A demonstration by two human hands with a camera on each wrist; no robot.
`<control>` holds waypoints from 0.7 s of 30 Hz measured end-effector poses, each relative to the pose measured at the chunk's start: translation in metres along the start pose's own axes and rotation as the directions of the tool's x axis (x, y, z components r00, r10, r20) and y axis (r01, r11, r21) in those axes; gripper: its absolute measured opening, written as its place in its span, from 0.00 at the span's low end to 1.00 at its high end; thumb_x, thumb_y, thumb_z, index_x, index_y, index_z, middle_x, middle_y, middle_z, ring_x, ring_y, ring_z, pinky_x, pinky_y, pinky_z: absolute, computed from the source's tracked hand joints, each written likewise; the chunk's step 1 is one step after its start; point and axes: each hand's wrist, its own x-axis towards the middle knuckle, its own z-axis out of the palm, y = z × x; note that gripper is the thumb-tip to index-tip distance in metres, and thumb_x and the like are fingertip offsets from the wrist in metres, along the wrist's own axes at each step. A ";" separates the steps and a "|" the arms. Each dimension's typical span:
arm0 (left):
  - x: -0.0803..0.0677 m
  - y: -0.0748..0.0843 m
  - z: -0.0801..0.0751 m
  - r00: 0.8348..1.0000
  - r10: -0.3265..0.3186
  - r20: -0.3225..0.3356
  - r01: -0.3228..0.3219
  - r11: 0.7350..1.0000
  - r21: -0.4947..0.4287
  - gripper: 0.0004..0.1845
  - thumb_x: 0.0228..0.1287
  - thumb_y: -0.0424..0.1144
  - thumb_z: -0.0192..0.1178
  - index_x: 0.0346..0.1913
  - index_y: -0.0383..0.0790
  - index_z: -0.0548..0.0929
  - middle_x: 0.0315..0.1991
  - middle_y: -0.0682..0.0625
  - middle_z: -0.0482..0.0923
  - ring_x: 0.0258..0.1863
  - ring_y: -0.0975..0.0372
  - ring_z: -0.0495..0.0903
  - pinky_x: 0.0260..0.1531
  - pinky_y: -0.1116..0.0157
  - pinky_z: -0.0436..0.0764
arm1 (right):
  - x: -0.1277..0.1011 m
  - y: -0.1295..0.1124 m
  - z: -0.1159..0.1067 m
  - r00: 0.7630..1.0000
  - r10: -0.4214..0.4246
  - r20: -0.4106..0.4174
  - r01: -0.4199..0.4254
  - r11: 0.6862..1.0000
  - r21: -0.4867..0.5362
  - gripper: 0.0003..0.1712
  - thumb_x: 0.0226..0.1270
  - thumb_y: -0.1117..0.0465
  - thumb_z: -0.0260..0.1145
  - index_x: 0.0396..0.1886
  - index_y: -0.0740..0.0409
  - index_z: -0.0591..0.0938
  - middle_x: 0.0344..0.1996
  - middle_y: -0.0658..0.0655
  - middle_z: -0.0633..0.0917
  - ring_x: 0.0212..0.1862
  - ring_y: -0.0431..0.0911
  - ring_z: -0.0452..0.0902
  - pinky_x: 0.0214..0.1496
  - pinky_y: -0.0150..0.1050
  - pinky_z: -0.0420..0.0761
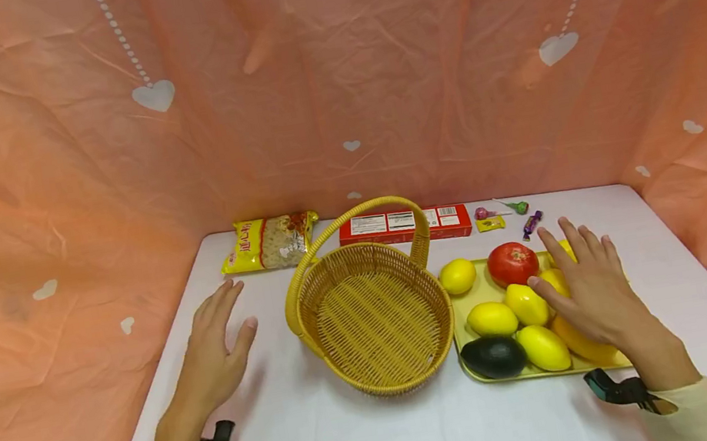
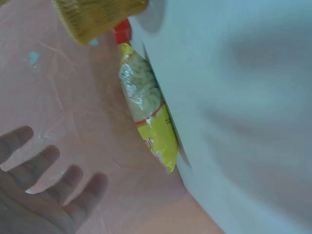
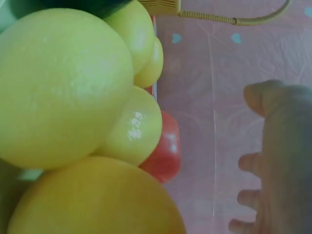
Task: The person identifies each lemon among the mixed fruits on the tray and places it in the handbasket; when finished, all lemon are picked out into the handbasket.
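Note:
My left hand (image 1: pixel 210 354) hovers over the white table to the left of a woven basket (image 1: pixel 446 353), fingers extended and holding nothing. The basket has a tall arched handle, and only its woven bottom shows inside. My right hand (image 1: pixel 593 293) is spread above the right part of a yellow tray (image 1: pixel 485 378), also holding nothing. On the tray lie several lemons (image 1: pixel 493 320), a red tomato-like fruit (image 1: pixel 513 264), a dark avocado-like fruit (image 1: pixel 493 357) and an orange-yellow fruit (image 1: pixel 581 342). My right hand hides part of the fruit in the head view.
Along the back edge lie a yellow bag (image 1: pixel 273 243) with a clear window and a red box (image 1: pixel 404 227) behind the basket. To their right are two lollipops (image 1: pixel 520 207), a yellow-wrapped sweet (image 1: pixel 491 224) and a purple-wrapped sweet (image 1: pixel 533 224). Orange cloth (image 1: pixel 331 84) walls surround the table.

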 end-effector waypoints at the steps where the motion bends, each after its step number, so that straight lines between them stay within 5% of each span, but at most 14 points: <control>1: -0.004 0.001 -0.002 1.000 -0.002 -0.019 0.002 1.000 -0.026 0.31 0.83 0.41 0.60 0.84 0.43 0.69 0.84 0.38 0.65 0.81 0.39 0.64 0.76 0.34 0.71 | -0.001 0.001 -0.001 1.000 -0.007 -0.004 0.007 1.000 0.018 0.50 0.84 0.39 0.59 0.91 0.58 0.52 0.87 0.77 0.48 0.83 0.82 0.43 0.86 0.78 0.31; 4: -0.012 0.002 -0.007 0.996 0.012 -0.085 -0.023 0.991 -0.133 0.28 0.82 0.35 0.62 0.80 0.43 0.75 0.79 0.42 0.74 0.77 0.50 0.73 0.74 0.60 0.79 | -0.003 0.007 -0.005 0.999 -0.032 -0.028 0.034 0.996 0.081 0.48 0.84 0.43 0.60 0.91 0.58 0.53 0.86 0.77 0.49 0.83 0.82 0.44 0.87 0.76 0.31; 7: -0.015 0.002 -0.012 0.989 0.027 -0.144 -0.067 0.958 -0.279 0.26 0.79 0.27 0.62 0.76 0.38 0.79 0.73 0.49 0.82 0.71 0.65 0.79 0.64 0.82 0.78 | -0.005 0.013 -0.010 0.998 -0.037 -0.053 0.044 0.989 0.141 0.47 0.85 0.47 0.61 0.91 0.56 0.52 0.87 0.76 0.49 0.83 0.82 0.45 0.85 0.81 0.36; 13: -0.016 0.003 -0.014 0.983 0.013 -0.181 -0.112 0.829 -0.548 0.23 0.76 0.18 0.58 0.70 0.25 0.80 0.64 0.63 0.85 0.63 0.70 0.85 0.60 0.78 0.84 | -0.009 0.025 -0.021 0.998 0.015 -0.057 -0.002 0.975 0.220 0.46 0.86 0.49 0.60 0.92 0.52 0.51 0.89 0.72 0.48 0.83 0.81 0.46 0.70 0.93 0.50; 17: -0.018 0.007 -0.005 0.985 0.023 -0.171 -0.129 0.756 -0.642 0.21 0.75 0.16 0.57 0.68 0.19 0.79 0.65 0.58 0.87 0.62 0.65 0.87 0.59 0.73 0.87 | -0.012 0.033 -0.025 0.997 0.038 -0.060 -0.021 0.967 0.252 0.45 0.87 0.49 0.59 0.92 0.53 0.51 0.88 0.73 0.49 0.82 0.82 0.47 0.70 0.93 0.50; 21: -0.020 0.012 0.010 0.987 0.068 -0.144 -0.150 0.712 -0.686 0.22 0.73 0.15 0.58 0.67 0.18 0.79 0.66 0.51 0.87 0.63 0.62 0.87 0.61 0.69 0.88 | -0.014 0.040 -0.026 0.996 0.063 -0.063 -0.045 0.963 0.264 0.44 0.88 0.49 0.58 0.92 0.52 0.51 0.88 0.73 0.50 0.82 0.83 0.48 0.71 0.92 0.48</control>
